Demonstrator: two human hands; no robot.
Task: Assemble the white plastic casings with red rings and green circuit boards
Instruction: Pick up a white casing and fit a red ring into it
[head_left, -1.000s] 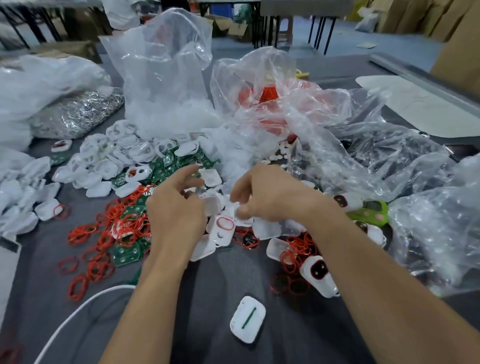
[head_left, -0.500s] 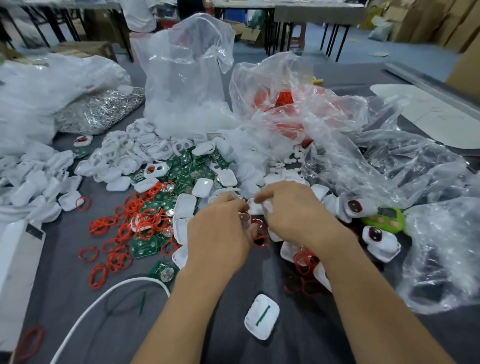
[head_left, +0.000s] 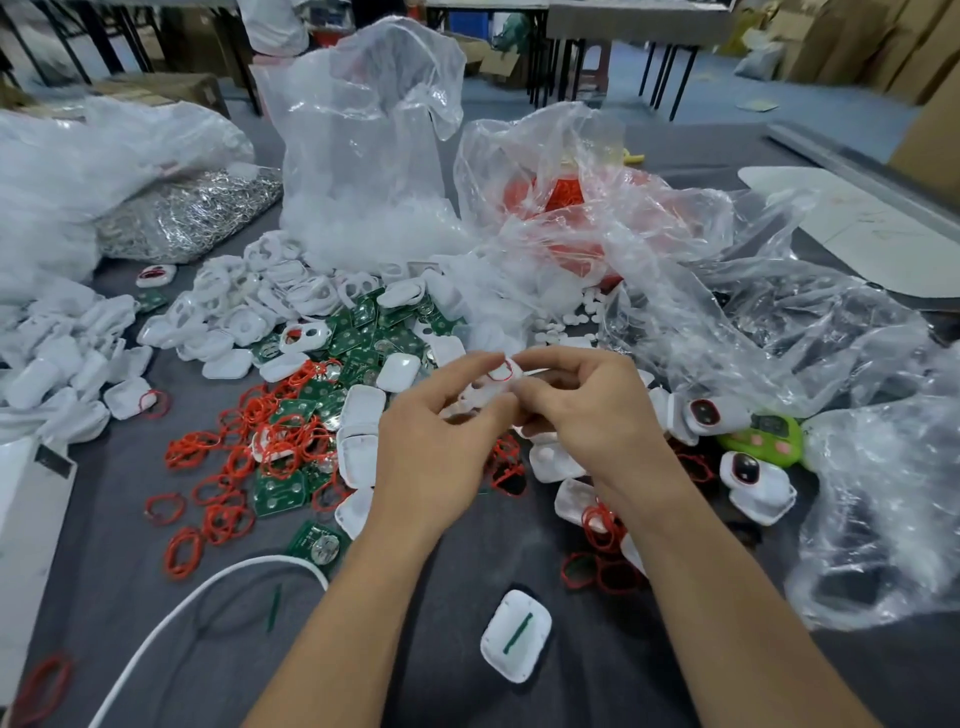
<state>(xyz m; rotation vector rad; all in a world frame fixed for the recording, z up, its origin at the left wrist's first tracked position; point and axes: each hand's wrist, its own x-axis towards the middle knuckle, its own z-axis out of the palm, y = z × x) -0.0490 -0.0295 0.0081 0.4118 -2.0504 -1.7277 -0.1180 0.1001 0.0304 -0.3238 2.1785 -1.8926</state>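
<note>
Left hand (head_left: 441, 436) and right hand (head_left: 587, 410) meet, fingers curled, both pinching one white casing (head_left: 483, 388) with a red ring (head_left: 501, 371) on it. Best to press the ring round evenly until seated. Loose rings (head_left: 280, 447) and boards (head_left: 363, 338) lie left of the hands.

— What is lying where?
— I'm holding a casing (head_left: 491, 382) between my left hand (head_left: 436, 447) and right hand (head_left: 587, 410), above the middle of the table (head_left: 130, 571). Scattered rings (head_left: 234, 467) are lying left of my left hand, with circuit boards (head_left: 363, 338) lying among them and farther back.
— And the rest?
— A heap of casings (head_left: 244, 301) is sitting far left, behind the boards. Beyond it plastic bags (head_left: 363, 156) are standing along the far side and spreading down the right. A lone casing (head_left: 516, 635) is lying near me, between my forearms, and a cable (head_left: 208, 587) is curving across the near left.
</note>
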